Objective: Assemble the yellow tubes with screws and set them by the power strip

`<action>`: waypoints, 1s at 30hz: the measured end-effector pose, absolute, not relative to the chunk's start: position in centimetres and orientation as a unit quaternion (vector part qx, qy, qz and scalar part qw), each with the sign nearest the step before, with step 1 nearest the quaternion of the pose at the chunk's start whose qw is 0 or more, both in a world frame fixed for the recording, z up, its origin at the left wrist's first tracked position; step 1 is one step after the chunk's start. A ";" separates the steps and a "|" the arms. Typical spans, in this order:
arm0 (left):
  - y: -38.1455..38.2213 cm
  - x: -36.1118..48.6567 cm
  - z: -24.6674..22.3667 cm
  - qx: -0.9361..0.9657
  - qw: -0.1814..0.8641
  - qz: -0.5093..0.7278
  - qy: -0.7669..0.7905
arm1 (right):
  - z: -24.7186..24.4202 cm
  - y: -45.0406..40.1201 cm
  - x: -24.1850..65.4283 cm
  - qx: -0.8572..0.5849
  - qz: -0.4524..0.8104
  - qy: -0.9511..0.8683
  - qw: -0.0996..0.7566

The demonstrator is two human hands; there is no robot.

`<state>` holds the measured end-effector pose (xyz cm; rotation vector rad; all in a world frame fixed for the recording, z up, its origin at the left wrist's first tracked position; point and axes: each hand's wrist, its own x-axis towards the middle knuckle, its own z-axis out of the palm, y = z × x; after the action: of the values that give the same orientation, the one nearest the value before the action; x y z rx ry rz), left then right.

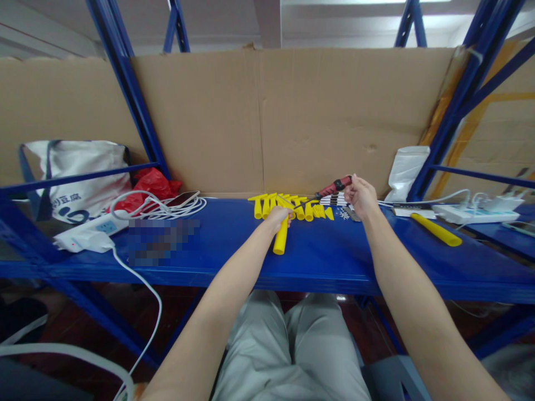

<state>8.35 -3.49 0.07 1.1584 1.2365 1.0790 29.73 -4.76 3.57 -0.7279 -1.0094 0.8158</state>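
Note:
In the head view my left hand [281, 218] is closed round a yellow tube-shaped handle [280, 240], whose lower end sticks out below the fist. My right hand [360, 196] grips the end of a screwdriver [334, 187] with a red and black handle. Its dark shaft slants down to the left and its tip meets the part at my left hand; the exact contact is hidden by the fingers. Behind and beside my left hand stands a row of similar yellow pieces [309, 211]. Small yellow parts [320, 211] lie to their right.
Small silver bits [345, 213] and black-and-white strips [333, 199] lie near my right hand. A loose yellow tube [437, 229] and a power strip [476, 214] are at right. At left are another power strip [90, 231], coiled white cable [175, 207], a red bag [152, 186] and a tote bag [83, 178].

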 end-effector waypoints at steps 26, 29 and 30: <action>-3.6 8.4 0.0 0.491 0.526 0.469 0.512 | 3.3 -4.1 30.3 -0.294 0.407 -0.472 0.725; -3.6 8.4 0.0 0.493 0.527 0.467 0.511 | 3.2 -4.0 30.2 -0.295 0.403 -0.465 0.731; -3.6 8.4 0.1 0.493 0.528 0.466 0.511 | 3.2 -4.0 30.2 -0.294 0.399 -0.464 0.734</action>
<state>8.43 -3.63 0.05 1.1787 1.2223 1.1129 30.23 -4.01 3.21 -0.6474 -1.0196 0.8783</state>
